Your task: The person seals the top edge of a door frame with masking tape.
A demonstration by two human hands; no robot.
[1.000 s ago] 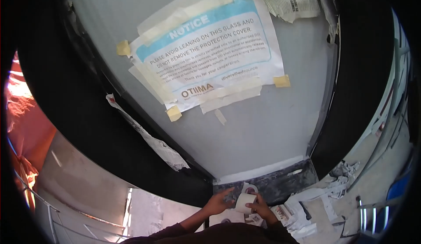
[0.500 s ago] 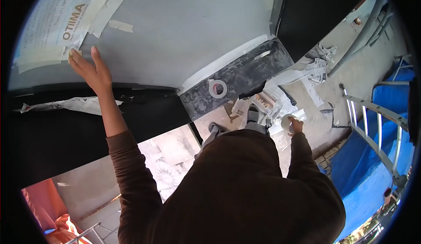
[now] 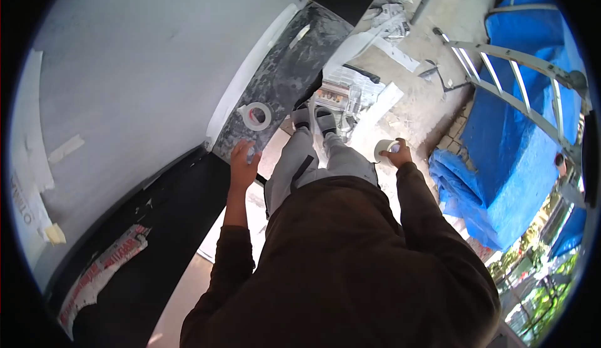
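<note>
My right hand (image 3: 400,153) grips a pale roll of masking tape (image 3: 383,151) at hip height on the right. My left hand (image 3: 243,165) hovers near the dark ledge, its fingers loosely bent and apart; a pale patch shows between them, and I cannot make out what it is. Just beyond that hand, a second white tape roll (image 3: 255,116) lies flat on the dusty dark ledge (image 3: 266,76). On the grey panel (image 3: 144,54) at left there are tape strips (image 3: 66,149) and a small yellowish tape piece (image 3: 55,234).
Newspaper sheets (image 3: 350,94) lie by my feet, with crumpled paper (image 3: 391,19) farther off. A metal ladder (image 3: 519,82) stands at right beside a blue tarp (image 3: 513,166). Torn printed paper (image 3: 106,266) clings to the black surface (image 3: 163,223) at lower left.
My left hand has come away from the taped film on the panel and down toward the ledge. The view has swung right and downward. The tape roll stays in my right hand.
</note>
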